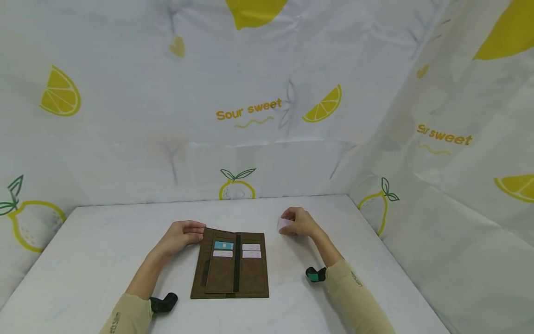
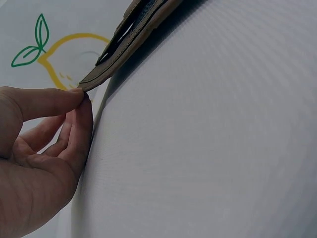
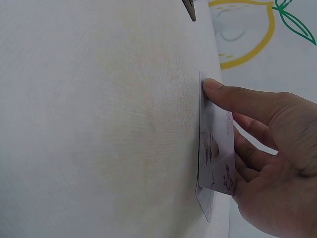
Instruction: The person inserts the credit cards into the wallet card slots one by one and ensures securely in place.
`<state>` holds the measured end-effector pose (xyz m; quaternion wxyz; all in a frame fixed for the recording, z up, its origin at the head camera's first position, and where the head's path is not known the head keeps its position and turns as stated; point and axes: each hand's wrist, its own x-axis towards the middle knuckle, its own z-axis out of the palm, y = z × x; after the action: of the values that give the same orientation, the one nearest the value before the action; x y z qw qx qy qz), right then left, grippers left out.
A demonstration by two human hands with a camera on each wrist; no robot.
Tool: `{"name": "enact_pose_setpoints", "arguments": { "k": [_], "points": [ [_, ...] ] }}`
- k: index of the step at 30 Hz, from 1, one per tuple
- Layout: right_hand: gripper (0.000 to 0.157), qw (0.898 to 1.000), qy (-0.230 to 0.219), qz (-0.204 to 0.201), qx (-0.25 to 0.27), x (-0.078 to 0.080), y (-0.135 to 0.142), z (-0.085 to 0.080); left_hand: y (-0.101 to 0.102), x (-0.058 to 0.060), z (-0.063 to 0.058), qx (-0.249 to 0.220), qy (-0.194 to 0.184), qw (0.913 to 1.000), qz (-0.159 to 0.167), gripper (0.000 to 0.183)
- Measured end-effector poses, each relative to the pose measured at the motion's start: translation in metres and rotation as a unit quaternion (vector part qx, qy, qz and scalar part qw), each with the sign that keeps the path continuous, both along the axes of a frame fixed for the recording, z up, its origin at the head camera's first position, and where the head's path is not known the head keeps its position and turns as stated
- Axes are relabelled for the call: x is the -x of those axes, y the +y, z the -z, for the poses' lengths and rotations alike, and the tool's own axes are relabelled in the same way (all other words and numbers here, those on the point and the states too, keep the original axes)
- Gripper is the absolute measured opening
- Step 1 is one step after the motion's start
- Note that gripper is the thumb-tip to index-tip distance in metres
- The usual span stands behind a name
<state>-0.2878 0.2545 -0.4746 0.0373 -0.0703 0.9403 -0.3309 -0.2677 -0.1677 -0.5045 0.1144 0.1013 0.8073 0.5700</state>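
Observation:
A brown bifold wallet (image 1: pixel 253 276) lies spread open on the white table, with a blue card (image 1: pixel 223 245) and several pale cards (image 1: pixel 251 254) in its slots. My left hand (image 1: pixel 180 237) pinches the wallet's upper left corner between thumb and fingertips, as the left wrist view shows close up. Right of the wallet, my right hand (image 1: pixel 302 223) grips a pale card with pink blossom print (image 3: pixel 217 153) by its edges, thumb at one end. A second pale card (image 3: pixel 205 204) shows low beside it, partly covered by the first.
The white table (image 1: pixel 125 260) ends at a back edge against a hanging lemon-print sheet (image 1: pixel 133 153), with more of the sheet along the right side. Black wrist cameras (image 1: pixel 164 303) sit at both sleeve cuffs, close over the table.

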Motion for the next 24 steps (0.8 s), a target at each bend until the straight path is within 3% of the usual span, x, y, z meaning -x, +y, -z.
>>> {"name": "enact_pose_setpoints", "arguments": {
  "k": [14, 24],
  "points": [
    [0.03, 0.997, -0.017, -0.044, 0.059, -0.0004, 0.0061, -0.0021, 0.0014, -0.0024, -0.0008, -0.001, -0.001, 1.0, 0.001, 0.036],
    [0.031, 0.992, -0.037, -0.03, 0.117, -0.0056, 0.0013, -0.0063, 0.0012, -0.0031, -0.002, 0.003, 0.003, 1.0, 0.004, 0.037]
  ]
}}
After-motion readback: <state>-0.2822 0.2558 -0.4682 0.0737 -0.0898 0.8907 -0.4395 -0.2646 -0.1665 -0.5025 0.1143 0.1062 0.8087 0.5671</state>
